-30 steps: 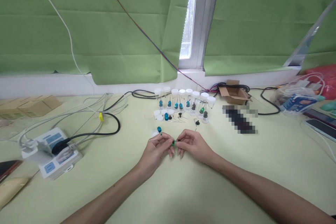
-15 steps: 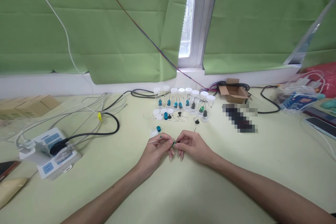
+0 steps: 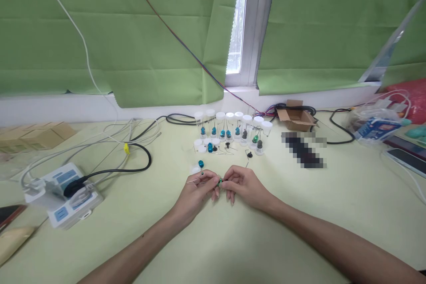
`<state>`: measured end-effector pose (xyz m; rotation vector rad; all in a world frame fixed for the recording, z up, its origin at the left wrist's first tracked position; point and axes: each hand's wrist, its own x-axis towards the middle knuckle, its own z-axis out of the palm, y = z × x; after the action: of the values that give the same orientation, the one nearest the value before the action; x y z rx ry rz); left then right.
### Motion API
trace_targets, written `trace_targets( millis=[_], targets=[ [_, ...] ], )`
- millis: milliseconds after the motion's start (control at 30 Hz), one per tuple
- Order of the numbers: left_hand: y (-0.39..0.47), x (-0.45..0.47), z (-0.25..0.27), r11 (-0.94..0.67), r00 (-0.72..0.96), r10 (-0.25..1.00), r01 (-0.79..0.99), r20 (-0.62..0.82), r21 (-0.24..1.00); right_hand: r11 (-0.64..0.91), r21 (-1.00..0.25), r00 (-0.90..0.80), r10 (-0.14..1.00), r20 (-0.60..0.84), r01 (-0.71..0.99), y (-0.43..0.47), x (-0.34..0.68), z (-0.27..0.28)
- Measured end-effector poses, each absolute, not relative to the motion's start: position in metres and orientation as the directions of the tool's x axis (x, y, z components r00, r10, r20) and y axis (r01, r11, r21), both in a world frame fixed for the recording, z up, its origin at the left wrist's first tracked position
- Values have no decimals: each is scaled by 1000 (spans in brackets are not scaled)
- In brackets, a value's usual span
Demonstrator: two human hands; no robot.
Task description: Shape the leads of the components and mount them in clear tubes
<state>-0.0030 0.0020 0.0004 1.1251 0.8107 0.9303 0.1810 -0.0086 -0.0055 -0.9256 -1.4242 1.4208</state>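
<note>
Left hand: the left hand (image 3: 199,187) pinches, thumb pressed to forefinger with no gap showing, on a small green piece (image 3: 220,181).
Right hand: the right hand (image 3: 245,185) meets it from the other side, thumb and fingertips drawn together on a dark bit (image 3: 225,180); whether that bit is joined to the green piece, I cannot tell.
Green piece: between the two sets of fingertips, mostly covered by them, above the table (image 3: 229,244).
Thin wire: a thin wire (image 3: 193,182) sticks out to the left of the grip, across the left hand's fingers; its other end is hidden.
Just beyond the grip, to the left: a blue piece (image 3: 201,164) beside a white cap (image 3: 195,171).
Just beyond the grip, to the right: a black piece (image 3: 250,155) with a bent wire beside it.
Farther beyond: eight clear tubes (image 3: 238,138) with white lids, upright in a row, blue, green and dark pieces inside them; loose blue and black parts (image 3: 214,147) lie in front.
Far right of the grip: an open cardboard box (image 3: 301,125), then a phone (image 3: 408,162).
Far left of the grip: a white power strip (image 3: 71,199) with plugs in it.
</note>
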Motion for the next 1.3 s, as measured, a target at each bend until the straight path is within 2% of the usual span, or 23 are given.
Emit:
trace_targets(
  millis=[633, 1300],
  targets=[
    [1, -1, 3, 168, 409, 909, -186, -79, 968, 110, -993, -292, 949, 115, -35, -9, 181, -5],
    [1, -2, 3, 145, 405, 910, -122, -84, 982, 107, -993, -318, 941, 119, -55, -7, 183, -10]
  ],
)
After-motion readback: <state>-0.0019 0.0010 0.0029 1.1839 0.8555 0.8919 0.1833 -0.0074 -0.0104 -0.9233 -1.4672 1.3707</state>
